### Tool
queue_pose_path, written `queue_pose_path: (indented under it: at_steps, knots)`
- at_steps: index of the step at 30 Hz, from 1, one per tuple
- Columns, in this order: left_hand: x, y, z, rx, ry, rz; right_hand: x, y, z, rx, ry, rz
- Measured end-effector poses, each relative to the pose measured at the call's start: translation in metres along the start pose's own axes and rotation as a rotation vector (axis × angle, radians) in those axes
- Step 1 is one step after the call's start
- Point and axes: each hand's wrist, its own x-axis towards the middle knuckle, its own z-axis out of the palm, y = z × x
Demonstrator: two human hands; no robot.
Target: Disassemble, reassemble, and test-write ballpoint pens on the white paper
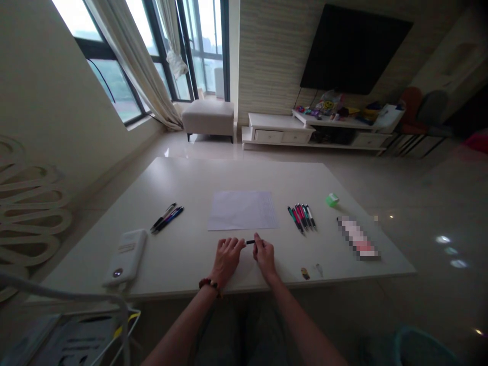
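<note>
Near the front edge of the white table (183, 259), my left hand (227, 257) and my right hand (266, 255) meet over a pen (250, 242). Only a short dark stretch of it shows between my fingers, with a pale bit at the left end. My left fingertips close on that pale end, while my right thumb and fingers pinch the other side; the rest is covered by my hands. Just beyond them lies a white sheet of paper (243, 211). Several pens with coloured barrels and dark grips (302, 217) rest side by side to the right. A smaller group of dark pens (166, 218) lies to the left.
At the left stands a white box-shaped device (127, 254). On the right are a small green object (332, 200), a pixelated long item (358, 239) and two small pieces, one brownish (305, 273). A wire rack (127, 325) sits below the table's left front.
</note>
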Motion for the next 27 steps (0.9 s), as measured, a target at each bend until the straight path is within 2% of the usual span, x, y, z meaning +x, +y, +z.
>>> queue_pose_path:
  at_steps: [9,15,21,27]
  knots:
    - [0.000,0.001,0.000,-0.003,-0.019,0.004,-0.002,0.005,0.000,-0.114,-0.050,-0.134]
    - [-0.002,0.001,0.000,-0.011,0.001,0.044,-0.004,0.002,-0.004,-0.076,-0.088,-0.184]
    - [-0.003,0.002,-0.001,-0.003,0.092,0.042,-0.005,0.004,0.009,-0.007,0.032,-0.055]
    - [-0.005,0.000,-0.001,-0.002,0.087,0.037,-0.010,0.004,0.022,-0.073,0.124,-0.122]
